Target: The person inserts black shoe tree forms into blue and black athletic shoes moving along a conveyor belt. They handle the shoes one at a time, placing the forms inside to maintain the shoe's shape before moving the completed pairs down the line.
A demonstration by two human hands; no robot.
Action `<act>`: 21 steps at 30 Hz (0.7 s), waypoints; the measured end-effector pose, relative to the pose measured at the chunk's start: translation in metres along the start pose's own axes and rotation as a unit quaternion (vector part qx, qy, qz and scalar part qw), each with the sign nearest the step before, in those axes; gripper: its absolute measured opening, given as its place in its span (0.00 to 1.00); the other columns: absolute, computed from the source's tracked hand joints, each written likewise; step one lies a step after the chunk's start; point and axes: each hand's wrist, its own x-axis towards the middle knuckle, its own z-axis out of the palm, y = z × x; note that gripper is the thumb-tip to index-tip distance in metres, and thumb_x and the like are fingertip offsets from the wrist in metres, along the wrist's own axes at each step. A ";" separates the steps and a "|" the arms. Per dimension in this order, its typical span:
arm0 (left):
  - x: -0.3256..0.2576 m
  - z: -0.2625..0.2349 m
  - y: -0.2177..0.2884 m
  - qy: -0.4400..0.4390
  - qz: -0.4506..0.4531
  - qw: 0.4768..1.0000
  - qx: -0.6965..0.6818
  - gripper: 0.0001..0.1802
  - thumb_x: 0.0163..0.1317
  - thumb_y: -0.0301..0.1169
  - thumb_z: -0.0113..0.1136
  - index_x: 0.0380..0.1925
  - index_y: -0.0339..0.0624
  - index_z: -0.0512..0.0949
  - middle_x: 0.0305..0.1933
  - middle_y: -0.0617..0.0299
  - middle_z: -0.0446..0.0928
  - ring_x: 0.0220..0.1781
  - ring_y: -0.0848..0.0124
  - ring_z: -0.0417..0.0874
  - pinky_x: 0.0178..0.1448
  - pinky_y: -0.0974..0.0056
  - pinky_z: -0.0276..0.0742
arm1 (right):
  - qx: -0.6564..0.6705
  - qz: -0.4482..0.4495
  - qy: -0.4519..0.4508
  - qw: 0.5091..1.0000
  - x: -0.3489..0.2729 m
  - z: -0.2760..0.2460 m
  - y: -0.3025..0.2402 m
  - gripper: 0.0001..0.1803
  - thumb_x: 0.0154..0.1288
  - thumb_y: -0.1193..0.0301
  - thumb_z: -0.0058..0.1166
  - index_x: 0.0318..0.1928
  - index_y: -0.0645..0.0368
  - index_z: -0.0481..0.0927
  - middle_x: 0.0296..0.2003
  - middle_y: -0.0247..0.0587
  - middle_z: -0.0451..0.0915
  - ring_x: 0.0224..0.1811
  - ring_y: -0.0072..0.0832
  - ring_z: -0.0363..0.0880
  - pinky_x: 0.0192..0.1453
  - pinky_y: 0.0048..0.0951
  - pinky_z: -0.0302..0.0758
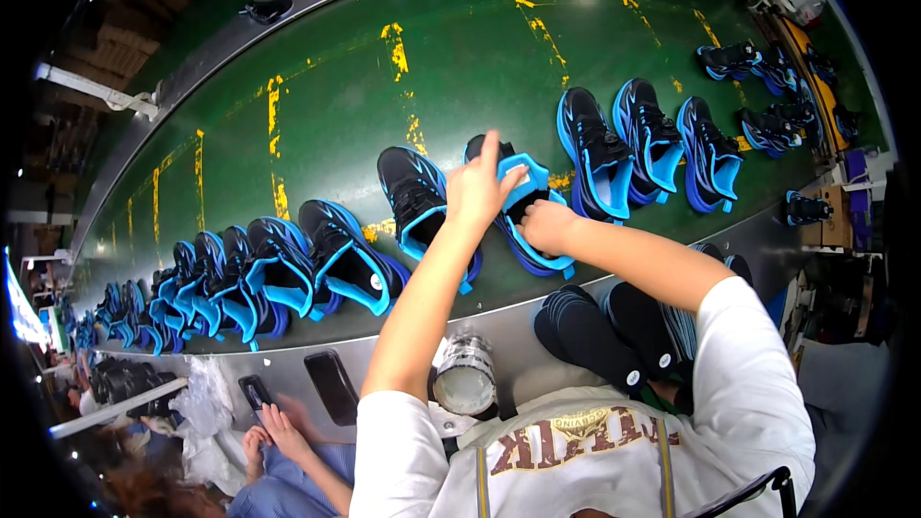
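A black sneaker (pixel 530 194) with light-blue lining and a blue sole stands at the near edge of the green belt, toe pointing away. My left hand (pixel 472 194) is at its tongue, index finger pointing up and thumb laid over the light-blue lining by a white label. The hand looks closed on the tongue. Into the shoe's opening reaches my right hand (pixel 549 228), fingers curled and their tips hidden inside. Just left, partly behind my left forearm, stands another sneaker (pixel 413 182). Three more matching sneakers, including the nearest one (pixel 587 139), stand to the right.
A row of sneakers (pixel 341 240) runs left along the green belt (pixel 336 115). On the metal ledge lie stacked black insoles (pixel 587 336), a tape-wrapped cup (pixel 464 379) and a phone (pixel 331 387). A seated person's hands (pixel 283 436) are at the lower left, near another phone (pixel 254 390).
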 end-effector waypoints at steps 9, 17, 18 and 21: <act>0.009 -0.004 0.013 -0.027 0.209 0.952 0.221 0.23 0.39 0.46 0.63 0.30 0.42 0.71 0.20 0.61 0.74 0.25 0.64 0.77 0.29 0.61 0.68 | 0.188 0.074 -0.115 0.973 -0.043 -0.032 -0.024 0.35 0.58 0.52 0.21 0.38 0.69 0.77 0.41 0.53 0.75 0.54 0.35 0.66 0.67 0.42 0.27; 0.010 -0.015 0.009 -0.103 0.117 0.974 0.167 0.23 0.38 0.47 0.64 0.23 0.38 0.72 0.16 0.53 0.74 0.23 0.56 0.78 0.29 0.59 0.73 | 0.319 0.126 0.482 0.807 -0.086 0.039 -0.052 0.10 0.46 0.67 0.57 0.30 0.58 0.75 0.37 0.39 0.69 0.42 0.36 0.66 0.48 0.36 0.60; 0.004 -0.020 0.012 -0.118 0.107 0.975 0.152 0.21 0.40 0.46 0.63 0.23 0.38 0.72 0.15 0.53 0.73 0.22 0.56 0.77 0.28 0.59 0.73 | 0.321 0.129 0.482 0.805 -0.092 0.048 -0.058 0.10 0.46 0.67 0.57 0.30 0.58 0.75 0.37 0.39 0.69 0.42 0.36 0.66 0.48 0.36 0.60; -0.023 -0.033 0.021 -0.117 0.137 0.976 0.123 0.17 0.45 0.41 0.60 0.25 0.37 0.73 0.14 0.52 0.72 0.21 0.56 0.76 0.26 0.58 0.71 | 0.438 0.136 0.468 0.756 -0.102 0.073 -0.072 0.11 0.47 0.67 0.59 0.34 0.55 0.78 0.40 0.39 0.67 0.42 0.36 0.67 0.47 0.35 0.61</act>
